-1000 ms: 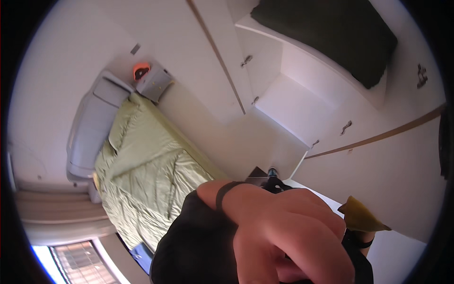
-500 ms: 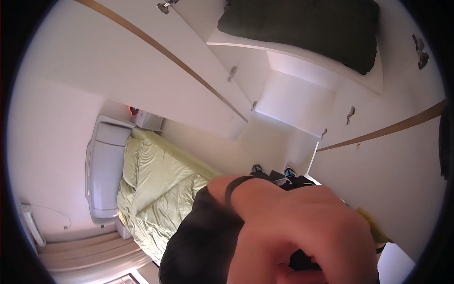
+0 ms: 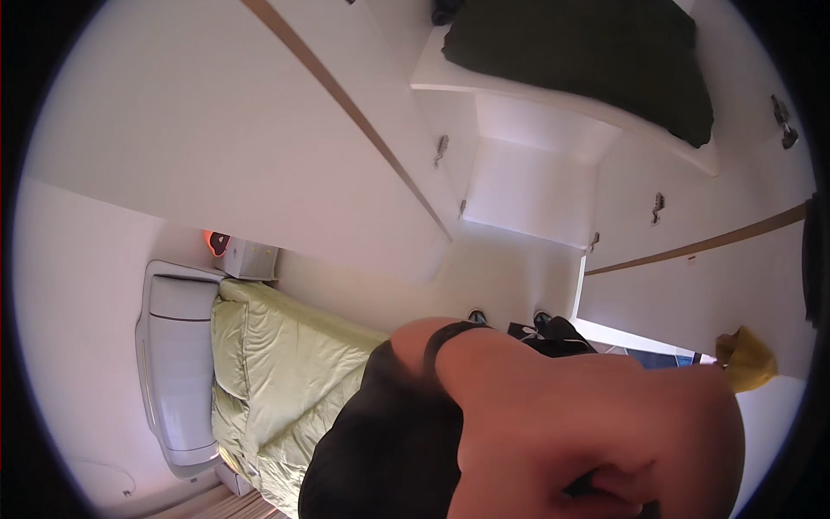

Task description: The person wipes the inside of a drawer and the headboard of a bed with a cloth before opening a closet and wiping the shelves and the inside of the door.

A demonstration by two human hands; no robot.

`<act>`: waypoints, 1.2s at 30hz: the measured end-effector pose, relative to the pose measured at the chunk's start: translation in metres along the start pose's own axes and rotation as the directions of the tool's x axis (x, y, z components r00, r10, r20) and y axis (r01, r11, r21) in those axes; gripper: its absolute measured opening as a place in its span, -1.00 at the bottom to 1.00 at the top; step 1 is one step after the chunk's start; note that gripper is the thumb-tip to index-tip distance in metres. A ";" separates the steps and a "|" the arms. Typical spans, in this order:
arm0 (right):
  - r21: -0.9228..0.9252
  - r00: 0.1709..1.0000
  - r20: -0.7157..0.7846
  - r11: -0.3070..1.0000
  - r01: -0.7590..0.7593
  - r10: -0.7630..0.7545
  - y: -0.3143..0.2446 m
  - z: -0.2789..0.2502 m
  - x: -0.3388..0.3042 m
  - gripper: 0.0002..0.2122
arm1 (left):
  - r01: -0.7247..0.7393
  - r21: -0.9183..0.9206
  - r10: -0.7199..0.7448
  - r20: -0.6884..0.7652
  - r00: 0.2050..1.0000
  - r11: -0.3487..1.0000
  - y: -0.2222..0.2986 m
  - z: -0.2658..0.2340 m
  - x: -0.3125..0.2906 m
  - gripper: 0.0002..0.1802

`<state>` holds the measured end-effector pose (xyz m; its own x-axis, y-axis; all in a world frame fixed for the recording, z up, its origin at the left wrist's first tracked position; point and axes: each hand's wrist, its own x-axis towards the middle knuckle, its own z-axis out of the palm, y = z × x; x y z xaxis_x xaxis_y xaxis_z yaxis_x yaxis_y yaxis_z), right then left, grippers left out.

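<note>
Very large and close, my left hand (image 3: pixel 605 389) fills the lower middle and right. It comes in from a black sleeve (image 3: pixel 376 437), with a dark band (image 3: pixel 447 339) round the wrist. Its fingers curl inward near the lower edge around a dark gap; what they hold, if anything, is hidden. A bunched yellow cloth (image 3: pixel 748 359) shows just beyond the hand at the right, by the edge of a white door (image 3: pixel 692 303). Whether anything holds the cloth is hidden. My right hand does not show.
An open white wardrobe stands ahead, with dark green fabric (image 3: pixel 579 60) on its shelf (image 3: pixel 553 99). A second open door (image 3: pixel 216 130) spans the upper left. Behind it are a bed with a green quilt (image 3: pixel 298 363) and a nightstand (image 3: pixel 251 259). My shoes (image 3: pixel 542 320) show on the floor.
The view has turned, so the bed and left door sit lower. My left hand has shifted right in the picture. The yellow cloth appears higher and farther right, and more of it shows.
</note>
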<state>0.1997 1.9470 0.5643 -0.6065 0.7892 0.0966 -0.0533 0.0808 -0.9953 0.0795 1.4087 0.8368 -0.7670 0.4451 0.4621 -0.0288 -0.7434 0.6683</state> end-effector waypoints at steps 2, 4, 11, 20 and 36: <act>0.006 0.999 -0.045 1.000 0.022 -0.022 -0.004 0.006 -0.009 -0.61 | 0.030 -0.013 -0.030 -0.019 0.999 0.999 0.016 -0.013 -0.010 -0.87; 0.011 0.996 -0.081 0.999 0.043 -0.042 -0.008 0.011 -0.014 -0.61 | 0.073 -0.023 -0.074 -0.048 0.996 0.997 0.030 -0.022 -0.017 -0.87; 0.066 0.982 -0.179 0.995 0.074 -0.061 -0.010 0.018 -0.018 -0.62 | 0.129 -0.069 -0.131 -0.033 0.991 0.989 0.046 -0.057 -0.008 -0.87; 0.207 0.960 -0.268 0.969 0.135 -0.077 0.007 0.021 -0.010 -0.63 | 0.239 -0.154 -0.204 0.210 0.956 0.959 0.016 -0.035 0.036 -0.87; -0.638 0.859 -0.156 0.714 0.289 -0.487 0.132 -0.009 0.000 -0.39 | 0.091 -0.570 0.052 0.229 0.972 0.817 -0.100 -0.112 0.127 -0.86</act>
<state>0.1994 1.9632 0.4325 -0.3714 0.7339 0.5687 0.2925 0.6738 -0.6786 -0.0873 1.4837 0.7632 -0.6001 0.5084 0.6176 -0.4584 -0.8513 0.2553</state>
